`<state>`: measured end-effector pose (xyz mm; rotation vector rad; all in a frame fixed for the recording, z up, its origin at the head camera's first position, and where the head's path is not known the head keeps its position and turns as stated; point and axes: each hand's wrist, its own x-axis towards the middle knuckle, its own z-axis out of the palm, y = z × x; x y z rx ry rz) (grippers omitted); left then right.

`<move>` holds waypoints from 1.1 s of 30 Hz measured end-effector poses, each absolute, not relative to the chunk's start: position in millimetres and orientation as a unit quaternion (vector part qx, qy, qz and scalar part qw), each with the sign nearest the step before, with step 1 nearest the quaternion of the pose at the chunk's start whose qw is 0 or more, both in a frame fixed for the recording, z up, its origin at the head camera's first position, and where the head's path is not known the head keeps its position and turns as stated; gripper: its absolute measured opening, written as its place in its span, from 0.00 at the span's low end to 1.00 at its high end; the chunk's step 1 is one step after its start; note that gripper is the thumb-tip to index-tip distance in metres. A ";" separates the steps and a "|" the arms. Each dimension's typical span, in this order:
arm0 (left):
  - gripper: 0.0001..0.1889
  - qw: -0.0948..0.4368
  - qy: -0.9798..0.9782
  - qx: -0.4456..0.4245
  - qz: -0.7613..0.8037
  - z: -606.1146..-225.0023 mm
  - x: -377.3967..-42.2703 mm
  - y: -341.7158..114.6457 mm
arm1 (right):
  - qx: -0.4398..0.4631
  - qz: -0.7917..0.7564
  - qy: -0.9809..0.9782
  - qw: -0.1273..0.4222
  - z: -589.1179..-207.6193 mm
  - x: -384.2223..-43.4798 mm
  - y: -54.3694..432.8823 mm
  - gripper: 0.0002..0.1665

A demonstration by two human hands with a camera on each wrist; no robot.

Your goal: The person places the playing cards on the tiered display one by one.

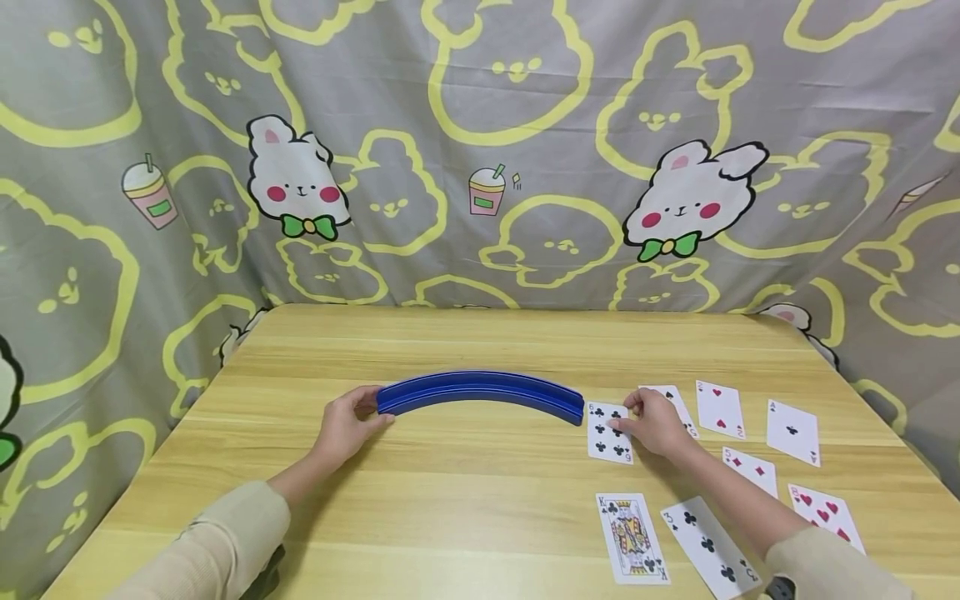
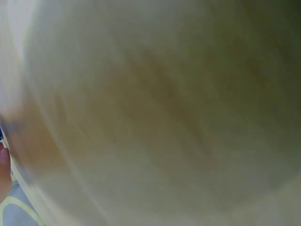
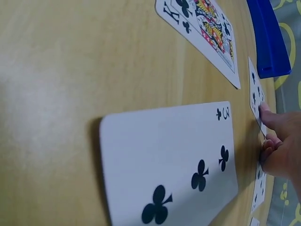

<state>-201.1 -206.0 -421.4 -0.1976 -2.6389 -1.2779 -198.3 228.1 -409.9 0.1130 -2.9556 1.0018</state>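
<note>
My left hand (image 1: 347, 429) grips the left end of a curved blue card holder (image 1: 480, 385), thumb in front and fingers behind. The left wrist view is mostly blurred, with a bit of the hand (image 2: 4, 172) at its left edge. Beside the holder's right end, my right hand (image 1: 660, 423) pinches the six of clubs (image 1: 609, 446) by its right edge, the thumb on its face. That thumb and card (image 3: 255, 92) also show in the right wrist view. Partly behind the right hand lies another black-suited card (image 1: 677, 407).
Face-up on the wooden table (image 1: 450, 517) lie the two of hearts (image 1: 720, 408), ace of clubs (image 1: 792, 432), five of diamonds (image 1: 750, 471), eight of hearts (image 1: 827, 515), king of clubs (image 1: 632, 537) and three of clubs (image 1: 708, 546). A patterned curtain (image 1: 480, 100) hangs behind.
</note>
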 end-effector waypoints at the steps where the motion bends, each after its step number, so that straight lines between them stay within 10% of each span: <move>1: 0.21 0.101 -0.892 -0.067 -0.435 -421.6 -201.4 -206.1 | 0.035 0.320 -0.947 0.006 -409.3 -198.6 227.9 0.20; 33: 0.19 0.077 -0.873 -0.046 -0.480 -421.6 -203.4 -205.2 | 0.010 0.345 -0.939 -0.011 -407.2 -204.9 237.8 0.12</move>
